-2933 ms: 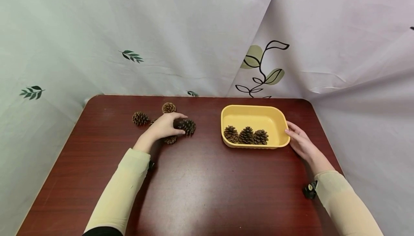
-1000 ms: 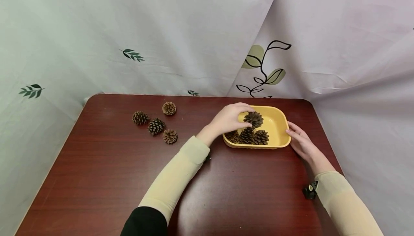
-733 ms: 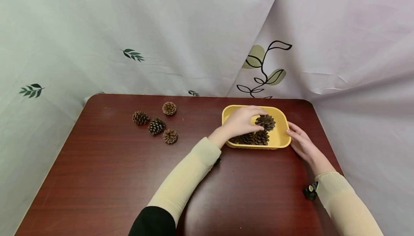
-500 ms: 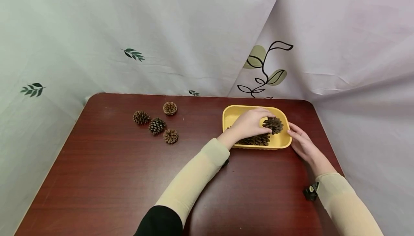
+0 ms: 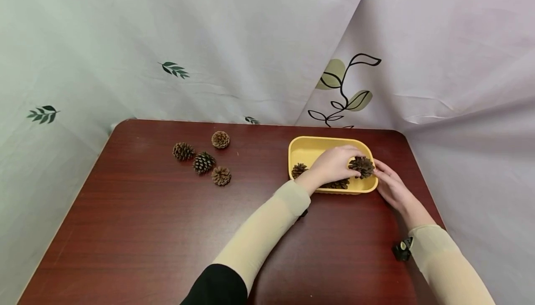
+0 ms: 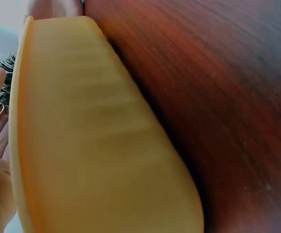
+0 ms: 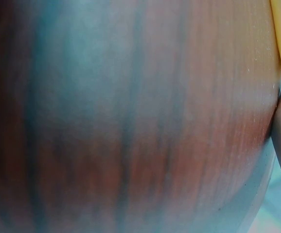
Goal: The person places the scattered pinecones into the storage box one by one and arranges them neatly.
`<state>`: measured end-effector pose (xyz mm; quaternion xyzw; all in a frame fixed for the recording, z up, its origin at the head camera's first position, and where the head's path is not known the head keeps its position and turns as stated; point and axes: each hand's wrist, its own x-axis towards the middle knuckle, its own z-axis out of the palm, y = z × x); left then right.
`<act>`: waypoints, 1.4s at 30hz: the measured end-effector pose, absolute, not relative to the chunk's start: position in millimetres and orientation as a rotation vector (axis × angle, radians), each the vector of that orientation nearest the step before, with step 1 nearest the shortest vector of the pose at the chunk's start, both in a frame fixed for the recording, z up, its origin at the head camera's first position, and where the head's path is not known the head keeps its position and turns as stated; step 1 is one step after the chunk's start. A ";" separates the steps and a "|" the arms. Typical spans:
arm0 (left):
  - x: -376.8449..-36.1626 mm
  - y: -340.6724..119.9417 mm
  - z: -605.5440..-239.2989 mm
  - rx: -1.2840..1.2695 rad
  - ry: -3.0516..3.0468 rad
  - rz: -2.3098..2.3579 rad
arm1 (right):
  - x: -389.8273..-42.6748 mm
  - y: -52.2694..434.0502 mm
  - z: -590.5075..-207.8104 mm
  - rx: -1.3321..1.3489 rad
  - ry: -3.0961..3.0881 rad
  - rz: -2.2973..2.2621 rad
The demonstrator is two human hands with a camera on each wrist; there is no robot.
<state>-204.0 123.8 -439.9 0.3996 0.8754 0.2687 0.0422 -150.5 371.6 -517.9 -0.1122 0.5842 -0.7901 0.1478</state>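
Observation:
My left hand pinches a brown pine cone between thumb and fingers, over the right end of a yellow plastic tub. In the left wrist view this pine cone shows beyond the rim of the tub. Another pine cone sits in the tub's left front corner, and a cone along the front wall is partly covered by my left hand. My right hand holds the tub's right end, thumb at the rim and fingers along the outer wall.
Several pine cones lie in a loose group on the left of the dark red wooden table: one nearest the back, one leftmost, others close by. A pale leaf-print cloth hangs behind the table.
My left hand took a pine cone from the group on the left, carried it right over the tub, and moved on to its right end. My right hand stays at the tub.

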 end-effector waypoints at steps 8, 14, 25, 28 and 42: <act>-202.2 130.4 -445.9 1.209 2.692 0.776 | -148.8 369.5 -514.7 -0.275 1.698 -2.277; -201.1 132.4 -447.4 1.198 2.705 0.714 | -147.6 367.6 -513.0 -0.257 1.684 -2.291; -194.4 140.1 -448.3 1.208 2.701 0.604 | -150.4 368.3 -515.8 -0.294 1.632 -2.319; -193.5 145.0 -451.2 1.195 2.715 0.539 | -150.7 368.1 -515.8 -0.293 1.625 -2.323; -193.2 150.9 -459.7 1.185 2.710 0.381 | -150.6 368.5 -515.3 -0.276 1.626 -2.313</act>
